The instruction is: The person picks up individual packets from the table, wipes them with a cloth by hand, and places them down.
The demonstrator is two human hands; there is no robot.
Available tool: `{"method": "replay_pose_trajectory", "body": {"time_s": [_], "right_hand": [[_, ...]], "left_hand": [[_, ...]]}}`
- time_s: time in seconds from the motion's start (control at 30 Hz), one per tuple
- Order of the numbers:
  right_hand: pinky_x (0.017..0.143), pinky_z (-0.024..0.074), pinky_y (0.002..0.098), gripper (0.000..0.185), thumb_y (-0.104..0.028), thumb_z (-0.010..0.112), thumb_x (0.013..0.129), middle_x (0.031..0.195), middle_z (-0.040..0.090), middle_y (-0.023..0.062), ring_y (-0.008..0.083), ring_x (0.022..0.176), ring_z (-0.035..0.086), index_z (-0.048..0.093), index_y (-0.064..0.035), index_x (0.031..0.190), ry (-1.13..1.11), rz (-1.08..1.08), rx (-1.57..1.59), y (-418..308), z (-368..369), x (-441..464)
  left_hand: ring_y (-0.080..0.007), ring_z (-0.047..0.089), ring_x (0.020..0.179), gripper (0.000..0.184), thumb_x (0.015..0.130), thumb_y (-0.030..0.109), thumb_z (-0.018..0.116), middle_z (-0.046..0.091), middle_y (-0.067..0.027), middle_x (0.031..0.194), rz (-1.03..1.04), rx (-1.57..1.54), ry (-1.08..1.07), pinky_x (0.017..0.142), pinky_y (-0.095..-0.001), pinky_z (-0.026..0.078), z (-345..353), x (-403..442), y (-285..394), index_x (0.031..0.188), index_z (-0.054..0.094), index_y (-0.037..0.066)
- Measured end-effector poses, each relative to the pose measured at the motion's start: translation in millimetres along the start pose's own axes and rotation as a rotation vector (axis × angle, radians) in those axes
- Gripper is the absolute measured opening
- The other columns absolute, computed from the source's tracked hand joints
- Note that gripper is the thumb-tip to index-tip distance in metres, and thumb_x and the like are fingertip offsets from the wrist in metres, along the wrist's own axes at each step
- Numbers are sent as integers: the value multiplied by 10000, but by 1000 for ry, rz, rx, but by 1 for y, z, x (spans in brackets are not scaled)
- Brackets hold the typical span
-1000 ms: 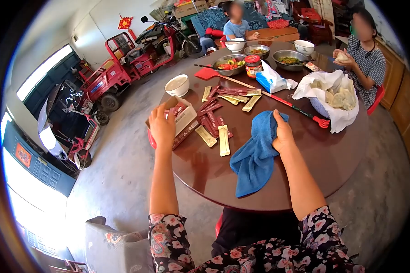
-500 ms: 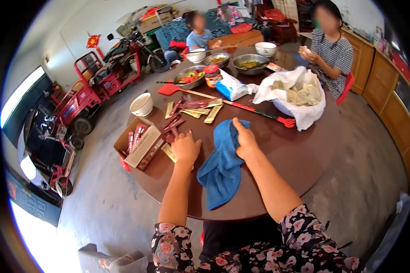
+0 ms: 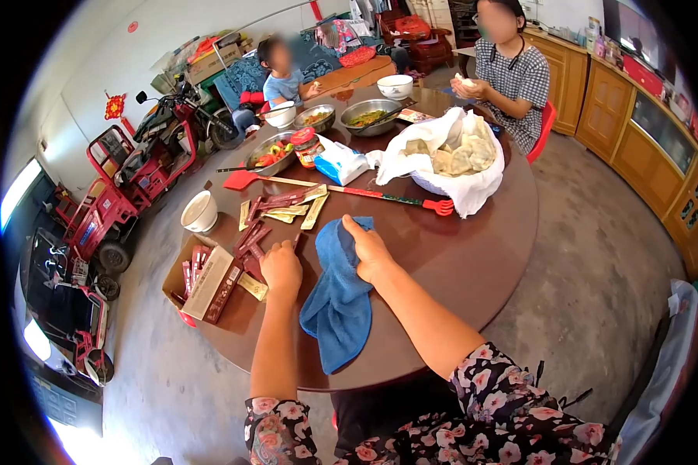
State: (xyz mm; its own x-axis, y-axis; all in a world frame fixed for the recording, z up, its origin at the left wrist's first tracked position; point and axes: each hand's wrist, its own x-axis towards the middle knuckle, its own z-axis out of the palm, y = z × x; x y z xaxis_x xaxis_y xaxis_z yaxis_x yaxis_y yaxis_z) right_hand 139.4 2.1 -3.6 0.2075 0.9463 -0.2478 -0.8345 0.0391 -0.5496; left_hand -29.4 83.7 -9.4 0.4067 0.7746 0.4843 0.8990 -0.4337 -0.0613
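My right hand grips a blue cloth that hangs down onto the round brown table. My left hand is at the near end of the scattered red and gold sachets, its fingers curled down; what they hold, if anything, is too small to name. A gold sachet lies by its wrist side. Left of that hand stands an open cardboard box with red sachets inside. More gold sachets lie farther back, near a red-ended wooden stick.
Behind are a white bowl, metal dishes, a red-lidded jar, a blue tissue pack and a cloth-lined basket of buns. Two people sit across the table, one at the right, one farther back.
The view has swung right. My left hand has left the box and moved onto the sachets, its fingers curling. The blue cloth stays in my right hand.
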Motion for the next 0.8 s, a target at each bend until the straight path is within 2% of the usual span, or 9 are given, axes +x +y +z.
{"method": "replay_pose_trajectory", "body": {"time_s": [0.07, 0.27, 0.33, 0.37, 0.4, 0.5, 0.6, 0.7, 0.8], "right_hand": [[658, 522, 411, 384, -392, 690, 780, 824, 639, 99, 229, 712, 613, 602, -25, 856, -7, 22, -7, 1, -2, 0], [694, 523, 429, 312, -359, 661, 810, 841, 646, 88, 232, 731, 622, 606, -57, 866, -20, 48, 1, 2, -2, 2], [672, 525, 415, 334, -374, 670, 799, 825, 645, 88, 220, 707, 620, 606, -52, 854, -20, 31, 4, 1, 0, 1], [649, 527, 401, 355, -390, 679, 789, 809, 643, 88, 208, 683, 618, 606, -46, 842, -20, 19, 8, 1, 1, -1], [649, 527, 401, 355, -390, 679, 789, 809, 643, 88, 208, 683, 618, 606, -46, 842, -15, 22, 7, 2, 1, -2], [643, 528, 398, 340, -385, 678, 791, 807, 643, 85, 201, 678, 618, 609, -54, 829, -13, 30, -12, 2, 2, -2], [646, 530, 377, 329, -377, 668, 801, 810, 645, 76, 194, 680, 620, 616, -53, 829, -65, 10, -48, 4, 2, -4], [615, 518, 332, 320, -371, 646, 822, 804, 640, 56, 161, 672, 609, 619, -52, 830, -143, -17, -91, 6, 3, -4], [685, 520, 348, 303, -319, 597, 864, 894, 644, 97, 182, 765, 615, 592, -20, 919, -188, -29, -226, 11, 0, -3]], "left_hand": [[-276, 619, 766, 69, 793, 95, 503, 608, -86, 781, 52, 70, 48, 699, -392, 464, 5, 1, -3, 802, 572, 89], [-329, 622, 793, 186, 832, 111, 474, 645, -139, 885, -119, -22, 33, 694, -430, 484, 6, 8, -15, 974, 592, 85], [-358, 612, 764, 218, 836, 109, 488, 644, -162, 894, -77, -256, 369, 676, -449, 478, 8, 10, -19, 1026, 592, 81], [-290, 631, 710, 248, 848, 106, 499, 644, -162, 854, -52, -305, 482, 622, -394, 487, 10, 12, -20, 1076, 581, 53], [-290, 631, 710, 248, 848, 106, 499, 644, -162, 854, -55, -306, 477, 622, -394, 487, 7, 12, -16, 1076, 581, 53], [-94, 566, 606, 233, 904, 74, 444, 609, -58, 807, -394, -1071, 369, 514, -214, 438, -44, 1, 22, 1087, 561, -10], [-84, 539, 568, 219, 918, 69, 427, 576, -31, 755, -466, -1394, 345, 468, -209, 411, -49, -18, 51, 1097, 536, 5], [-67, 501, 550, 233, 932, 78, 408, 538, -17, 748, -540, -1459, 277, 466, -187, 396, -46, -35, 69, 1116, 528, -1], [-55, 474, 570, 242, 940, 86, 410, 516, -8, 749, -544, -1487, 256, 479, -175, 383, -44, -42, 73, 1142, 512, -1]]}}
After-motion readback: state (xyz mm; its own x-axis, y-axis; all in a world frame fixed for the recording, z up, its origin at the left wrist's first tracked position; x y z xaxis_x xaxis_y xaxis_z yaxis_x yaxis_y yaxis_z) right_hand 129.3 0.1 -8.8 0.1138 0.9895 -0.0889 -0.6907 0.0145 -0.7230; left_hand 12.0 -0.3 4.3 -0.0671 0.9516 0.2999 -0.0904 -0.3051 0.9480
